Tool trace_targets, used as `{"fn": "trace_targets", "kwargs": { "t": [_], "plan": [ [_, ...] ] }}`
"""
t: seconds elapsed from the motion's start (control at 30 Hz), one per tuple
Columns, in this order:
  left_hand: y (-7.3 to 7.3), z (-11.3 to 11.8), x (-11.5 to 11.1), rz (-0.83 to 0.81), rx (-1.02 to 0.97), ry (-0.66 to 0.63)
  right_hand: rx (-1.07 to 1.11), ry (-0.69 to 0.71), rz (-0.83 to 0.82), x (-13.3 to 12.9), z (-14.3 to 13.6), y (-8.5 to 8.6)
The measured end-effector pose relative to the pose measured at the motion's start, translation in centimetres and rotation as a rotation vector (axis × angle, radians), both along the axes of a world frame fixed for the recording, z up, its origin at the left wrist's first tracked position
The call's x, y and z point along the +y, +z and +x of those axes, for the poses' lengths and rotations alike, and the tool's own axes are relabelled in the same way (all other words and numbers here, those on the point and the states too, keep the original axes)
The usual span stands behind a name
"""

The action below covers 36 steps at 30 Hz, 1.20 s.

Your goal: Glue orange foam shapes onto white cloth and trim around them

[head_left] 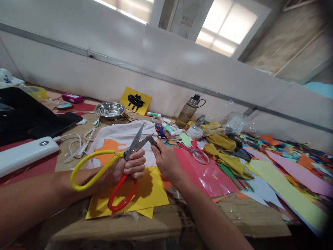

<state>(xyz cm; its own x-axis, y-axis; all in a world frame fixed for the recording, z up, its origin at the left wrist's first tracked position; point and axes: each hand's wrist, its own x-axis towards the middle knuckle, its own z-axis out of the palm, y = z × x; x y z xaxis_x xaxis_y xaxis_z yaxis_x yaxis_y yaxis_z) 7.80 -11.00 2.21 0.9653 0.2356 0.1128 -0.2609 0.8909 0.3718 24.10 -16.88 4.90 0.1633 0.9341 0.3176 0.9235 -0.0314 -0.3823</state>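
Note:
My left hand [134,165] is closed around the pivot of a pair of scissors [135,140], with one yellow and one red handle loop. The blades point up and stand apart. In my right hand [168,159] a small dark flat bar [153,141] is pinched, its end at the tip of the right-hand blade; whether they touch I cannot tell. Yellow felt sheets [151,185] lie below my hands. Behind the scissors an orange felt cutout [108,151] rests on a white cloth [114,130].
A steel bowl [109,110], a yellow card with a black shape [136,100] and a bottle [187,113] stand at the back. A white power bank [28,156] lies left. On the right are a red sheet [208,177] and piles of coloured felt scraps [283,149].

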Motion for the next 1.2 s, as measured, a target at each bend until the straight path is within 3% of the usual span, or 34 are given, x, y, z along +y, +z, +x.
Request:
{"fn": "trace_targets", "kwargs": {
  "t": [0.13, 0.33, 0.5, 0.67, 1.0, 1.2],
  "plan": [
    [0.0, 0.1, 0.1, 0.034, -0.008, -0.009, 0.032, -0.042, 0.034, 0.0, 0.3, -0.1],
    [-0.1, 0.1, 0.1, 0.068, -0.009, 0.060, -0.038, 0.038, -0.028, -0.4, -0.9, -0.3],
    [0.4, 0.1, 0.0, 0.073, 0.053, 0.047, -0.016, 0.009, -0.041, -0.5, -0.9, 0.1],
    [0.3, 0.3, 0.0, 0.054, 0.051, 0.116, -0.061, 0.037, -0.063, -0.4, -1.0, 0.1],
    [-0.2, 0.1, 0.0, 0.082, -0.021, 0.039, -0.014, 0.049, -0.031, -0.5, -0.7, 0.3],
    [0.6, 0.1, -0.2, 0.094, 0.012, 0.036, 0.018, 0.011, -0.002, -0.6, -0.6, 0.4]
  ]
}}
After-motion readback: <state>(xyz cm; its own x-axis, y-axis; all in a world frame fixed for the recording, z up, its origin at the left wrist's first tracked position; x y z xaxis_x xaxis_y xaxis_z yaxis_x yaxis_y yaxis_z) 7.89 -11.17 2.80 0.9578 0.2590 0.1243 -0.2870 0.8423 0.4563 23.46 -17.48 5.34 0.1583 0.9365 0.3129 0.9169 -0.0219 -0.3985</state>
